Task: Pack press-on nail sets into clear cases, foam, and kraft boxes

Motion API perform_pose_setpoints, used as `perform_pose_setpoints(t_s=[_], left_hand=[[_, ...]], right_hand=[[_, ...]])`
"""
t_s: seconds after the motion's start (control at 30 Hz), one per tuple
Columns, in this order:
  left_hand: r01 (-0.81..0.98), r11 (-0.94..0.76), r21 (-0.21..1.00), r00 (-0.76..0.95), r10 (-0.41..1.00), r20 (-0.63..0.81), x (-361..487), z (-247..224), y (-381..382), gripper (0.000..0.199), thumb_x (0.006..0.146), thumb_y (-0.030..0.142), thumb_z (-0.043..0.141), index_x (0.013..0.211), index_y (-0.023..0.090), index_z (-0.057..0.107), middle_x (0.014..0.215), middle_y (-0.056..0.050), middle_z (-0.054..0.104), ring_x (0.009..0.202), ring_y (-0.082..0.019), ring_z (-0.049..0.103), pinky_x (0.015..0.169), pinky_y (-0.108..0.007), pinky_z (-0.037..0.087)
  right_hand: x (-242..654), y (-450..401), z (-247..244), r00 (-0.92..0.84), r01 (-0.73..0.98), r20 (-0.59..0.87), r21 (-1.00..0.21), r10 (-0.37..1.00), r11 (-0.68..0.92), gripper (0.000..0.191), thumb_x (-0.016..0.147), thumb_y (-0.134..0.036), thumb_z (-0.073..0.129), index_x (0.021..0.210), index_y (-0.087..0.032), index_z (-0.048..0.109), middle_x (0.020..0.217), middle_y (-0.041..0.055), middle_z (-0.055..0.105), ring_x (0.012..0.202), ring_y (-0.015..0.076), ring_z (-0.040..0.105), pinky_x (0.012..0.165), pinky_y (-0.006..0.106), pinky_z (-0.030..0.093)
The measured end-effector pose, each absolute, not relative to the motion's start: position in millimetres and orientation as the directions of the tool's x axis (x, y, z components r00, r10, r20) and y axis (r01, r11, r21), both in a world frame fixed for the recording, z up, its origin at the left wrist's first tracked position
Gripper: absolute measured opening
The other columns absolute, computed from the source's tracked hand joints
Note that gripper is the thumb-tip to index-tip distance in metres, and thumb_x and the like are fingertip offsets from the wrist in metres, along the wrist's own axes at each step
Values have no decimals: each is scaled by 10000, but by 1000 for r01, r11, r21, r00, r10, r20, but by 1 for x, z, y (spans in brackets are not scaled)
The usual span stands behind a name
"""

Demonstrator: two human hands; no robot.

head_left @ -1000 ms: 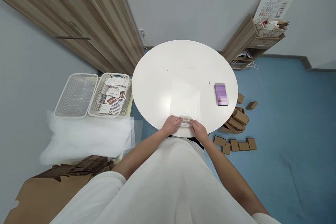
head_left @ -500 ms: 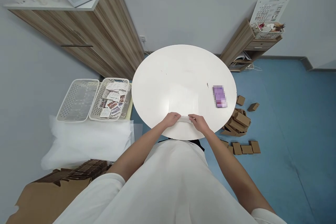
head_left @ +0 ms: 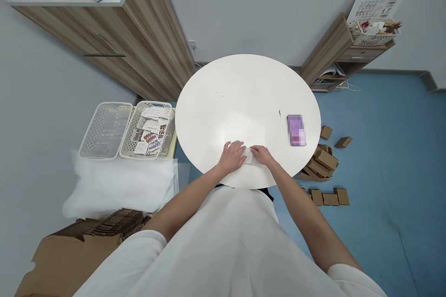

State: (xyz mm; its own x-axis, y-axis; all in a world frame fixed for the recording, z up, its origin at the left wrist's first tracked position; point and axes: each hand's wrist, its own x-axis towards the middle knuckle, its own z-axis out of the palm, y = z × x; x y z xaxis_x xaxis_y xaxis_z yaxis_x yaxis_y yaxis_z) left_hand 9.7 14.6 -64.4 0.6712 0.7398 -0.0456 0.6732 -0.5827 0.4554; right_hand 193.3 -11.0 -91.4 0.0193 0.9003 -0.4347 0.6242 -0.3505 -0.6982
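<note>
On the near part of the white round table (head_left: pixel 209 120), a small flat white packet (head_left: pixel 252 158) lies between my hands, with faint print-like marks on its face. My left hand (head_left: pixel 232 156) is laid over the packet's left end, its fingers stretched out and slightly apart. At the upper right edge, my right hand (head_left: pixel 262 154) pinches the packet between thumb and fingers. Whether the packet is a card or something wrapped, I cannot tell. A purple pixelated item (head_left: pixel 296 130) rests on the table to the right.
Left of the table stand a basket of printed cards (head_left: pixel 171 123) and a basket of clear plastic pieces (head_left: pixel 104 130). White foam sheets (head_left: pixel 118 185) and flattened cardboard (head_left: pixel 76 260) lie nearer. Small brown boxes (head_left: pixel 322 162) sit on the floor at right, below a wooden shelf unit (head_left: pixel 327 53).
My left hand has gone from a pinch at the packet's left end to fingers spread over it. The packet now shows a broader face. The view has shifted slightly.
</note>
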Motion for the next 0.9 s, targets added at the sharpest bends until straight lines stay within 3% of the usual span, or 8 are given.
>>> perform_pose_setpoints(t_s=[0.07,0.23,0.33,0.4,0.47,0.6,0.8,0.9], left_hand=[[614,-653,443,751,657,-72,10,-70,10,402,813,293,435,1208,224,423,1320,-82,414,1255,-248,295,1048,-458,91],[664,-619,419,732,652,-198,7,-91,10,506,785,262,461,1274,227,335,1339,-94,389,1244,-265,313,1037,-486,102],[647,-632,427,751,627,-209,4,-94,12,557,764,323,505,1279,224,320,1349,-102,370,1239,-272,314,1032,-471,122],[634,-645,427,764,609,-213,3,-93,15,638,708,360,578,1274,223,317,1349,-109,362,1231,-282,316,1026,-461,134],[627,-658,418,772,597,-218,4,-92,18,686,656,337,631,1258,219,323,1334,-114,373,1211,-285,335,1013,-448,158],[624,-672,400,777,585,-230,7,-88,22,616,642,276,615,1199,197,365,1250,-109,437,1131,-264,403,951,-403,244],[611,-693,382,792,538,-290,4,-78,13,502,605,311,593,1073,179,469,1078,-96,518,979,-257,478,874,-376,298],[597,-684,419,801,488,-346,-1,-72,7,382,631,394,558,949,183,545,919,-77,565,887,-252,506,815,-369,332]], right_hand=[[193,-9,-95,14,642,-426,-690,905,-335,255,824,-272,403,897,-236,645,966,14,662,875,168,588,744,286,445],[195,-7,-100,84,676,-417,-643,905,-359,235,813,-264,428,927,-220,629,986,47,633,888,183,575,755,304,441],[201,-12,-96,200,764,-358,-526,912,-374,259,805,-203,424,1004,-201,591,1008,97,596,912,221,555,765,352,426],[202,-18,-91,218,852,-248,-423,944,-308,278,792,-168,440,1038,-200,567,1050,121,568,971,254,522,804,396,400],[196,-25,-86,100,911,-152,-383,983,-152,307,772,-179,490,1075,-201,533,1138,133,524,1059,279,466,870,436,357],[173,-40,-86,-199,897,-159,-426,967,115,425,685,-197,606,1087,-196,469,1309,123,384,1186,283,351,917,445,333],[146,-65,-92,-160,889,-190,-454,969,57,370,643,-50,508,995,-149,451,1211,154,427,1154,266,352,893,407,365],[142,-78,-85,-158,861,-220,-508,962,25,351,660,-38,434,994,-145,437,1075,132,504,1033,232,443,827,368,399]])
